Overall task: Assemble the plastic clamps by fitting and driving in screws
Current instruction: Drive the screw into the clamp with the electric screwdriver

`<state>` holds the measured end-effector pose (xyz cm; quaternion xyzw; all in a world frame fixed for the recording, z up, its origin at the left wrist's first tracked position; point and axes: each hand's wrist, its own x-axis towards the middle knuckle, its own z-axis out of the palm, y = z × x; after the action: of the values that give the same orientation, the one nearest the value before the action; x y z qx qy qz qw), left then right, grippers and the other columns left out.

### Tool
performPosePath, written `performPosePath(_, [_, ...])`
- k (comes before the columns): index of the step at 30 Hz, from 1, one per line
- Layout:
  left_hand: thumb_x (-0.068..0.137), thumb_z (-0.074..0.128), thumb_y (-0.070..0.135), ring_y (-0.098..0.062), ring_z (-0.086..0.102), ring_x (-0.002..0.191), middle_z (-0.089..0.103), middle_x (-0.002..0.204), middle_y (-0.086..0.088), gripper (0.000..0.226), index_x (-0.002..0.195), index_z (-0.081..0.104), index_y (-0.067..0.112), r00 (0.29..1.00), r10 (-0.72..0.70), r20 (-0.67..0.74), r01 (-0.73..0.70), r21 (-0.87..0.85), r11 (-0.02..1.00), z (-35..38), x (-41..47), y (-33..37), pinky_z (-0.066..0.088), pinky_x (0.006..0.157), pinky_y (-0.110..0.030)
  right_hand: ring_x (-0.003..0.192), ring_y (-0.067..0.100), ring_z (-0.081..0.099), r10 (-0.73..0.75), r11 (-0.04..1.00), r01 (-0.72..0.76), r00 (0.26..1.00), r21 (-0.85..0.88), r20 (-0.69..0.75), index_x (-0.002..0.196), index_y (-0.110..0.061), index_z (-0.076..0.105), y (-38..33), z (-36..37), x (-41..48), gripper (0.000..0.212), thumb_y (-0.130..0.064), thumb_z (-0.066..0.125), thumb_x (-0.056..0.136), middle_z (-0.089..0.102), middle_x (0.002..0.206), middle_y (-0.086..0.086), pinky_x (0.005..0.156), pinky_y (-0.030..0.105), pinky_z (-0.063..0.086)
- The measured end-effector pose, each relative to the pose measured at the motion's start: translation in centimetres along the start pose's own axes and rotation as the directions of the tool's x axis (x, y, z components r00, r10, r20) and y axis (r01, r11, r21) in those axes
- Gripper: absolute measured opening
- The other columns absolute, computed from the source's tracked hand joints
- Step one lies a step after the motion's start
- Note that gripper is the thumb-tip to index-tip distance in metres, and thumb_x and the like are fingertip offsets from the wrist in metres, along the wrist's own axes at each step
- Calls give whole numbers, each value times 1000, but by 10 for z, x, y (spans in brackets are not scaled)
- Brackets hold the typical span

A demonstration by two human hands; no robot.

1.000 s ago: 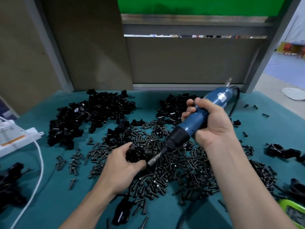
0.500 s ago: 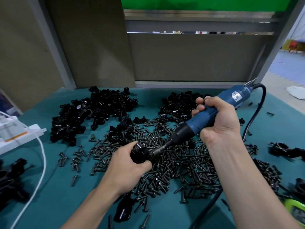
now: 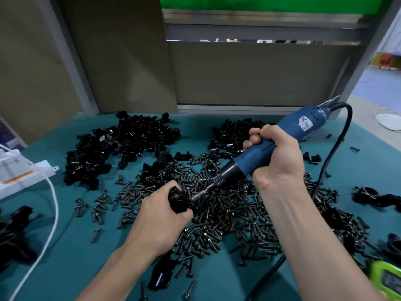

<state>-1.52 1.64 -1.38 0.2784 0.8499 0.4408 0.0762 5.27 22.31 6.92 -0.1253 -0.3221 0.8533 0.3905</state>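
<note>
My left hand (image 3: 161, 218) grips a black plastic clamp (image 3: 177, 202) just above a wide heap of dark screws (image 3: 227, 213) on the teal mat. My right hand (image 3: 276, 158) is wrapped round the body of a blue electric screwdriver (image 3: 269, 146). The tool slants down to the left, and its metal bit (image 3: 200, 194) meets the right side of the clamp. Whatever screw sits under the bit is hidden. Piles of loose black clamp halves lie at the back left (image 3: 112, 148) and back centre (image 3: 232, 135).
The screwdriver's black cord (image 3: 329, 161) loops down the right side. A white box (image 3: 19, 177) and white cable (image 3: 54, 205) sit at left, black parts (image 3: 15, 231) at far left, finished clamps (image 3: 373, 196) at right, a green device (image 3: 388, 279) at the lower right corner. A grey partition (image 3: 249, 72) closes the back.
The screwdriver's bit has come down onto the clamp in my left hand and stays pressed there. Its rear end has swung up and to the right.
</note>
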Motion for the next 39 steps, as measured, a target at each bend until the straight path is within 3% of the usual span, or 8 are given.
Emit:
performPosePath(17, [83, 70, 17, -8, 43, 38, 62, 61, 12, 25, 80, 50, 33, 1000, -7, -26, 9, 69, 998, -3, -4, 6, 37, 36, -22, 48, 13, 52, -12, 1000, 12, 1000, 28, -10, 43, -18, 64, 1, -4, 1, 50, 6, 53, 86, 59, 61, 5, 53, 26, 47])
performPosePath(23, [85, 70, 21, -8, 43, 38, 60, 59, 17, 31, 78, 47, 42, 1000, 0, -27, 5, 183, 983, -3, -6, 10, 32, 35, -20, 51, 15, 55, -48, 998, 48, 999, -41, -7, 47, -17, 67, 0, -3, 0, 34, 3, 61, 74, 62, 64, 8, 56, 29, 49])
performPosePath(27, [87, 65, 26, -8, 44, 39, 54, 53, 4, 26, 76, 42, 33, 983, 169, -77, -111, 487, 867, -4, -10, 9, 27, 39, -19, 54, 21, 55, -169, 960, 168, 985, -225, 13, 52, -19, 67, -1, 2, -4, 27, 5, 68, 63, 62, 66, 13, 60, 34, 50])
performPosePath(31, [66, 87, 7, -6, 31, 37, 38, 53, 11, 40, 73, 53, 28, 937, 345, -54, -219, 680, 700, -12, -11, 13, 14, 42, -15, 55, 23, 53, -218, 938, 226, 974, -264, 57, 57, -19, 66, -6, 7, -7, 24, 4, 70, 61, 60, 69, 15, 62, 36, 48])
performPosePath(33, [69, 86, 16, -8, 36, 39, 45, 51, 8, 30, 70, 60, 29, 953, 255, -164, -104, 615, 782, -15, -11, 15, 17, 43, -15, 57, 23, 54, -217, 941, 227, 974, -250, 66, 67, -13, 64, -9, 7, -7, 20, 6, 69, 63, 61, 75, 17, 62, 36, 48])
performPosePath(35, [72, 75, 44, -8, 46, 42, 55, 49, 9, 26, 67, 56, 28, 975, -4, -222, 77, 321, 944, -14, -7, 15, 30, 44, -23, 58, 23, 55, -200, 949, 209, 978, -236, 62, 75, -9, 61, -10, 6, -7, 19, 7, 67, 67, 64, 78, 17, 62, 35, 49])
performPosePath(37, [64, 59, 61, -12, 51, 47, 53, 45, 13, 32, 64, 53, 29, 972, -193, -131, 205, 78, 976, -11, -5, 12, 37, 53, -29, 58, 21, 56, -166, 961, 170, 985, -220, 38, 80, -8, 61, -11, 5, -6, 20, 10, 66, 72, 67, 77, 15, 62, 34, 50])
performPosePath(39, [65, 51, 64, -15, 51, 49, 49, 42, 12, 41, 61, 49, 24, 972, -204, -116, 217, 116, 969, -7, -4, 11, 38, 56, -31, 59, 20, 57, -129, 971, 124, 992, -204, -11, 82, -8, 62, -12, 4, -5, 20, 11, 64, 77, 69, 77, 15, 62, 34, 51])
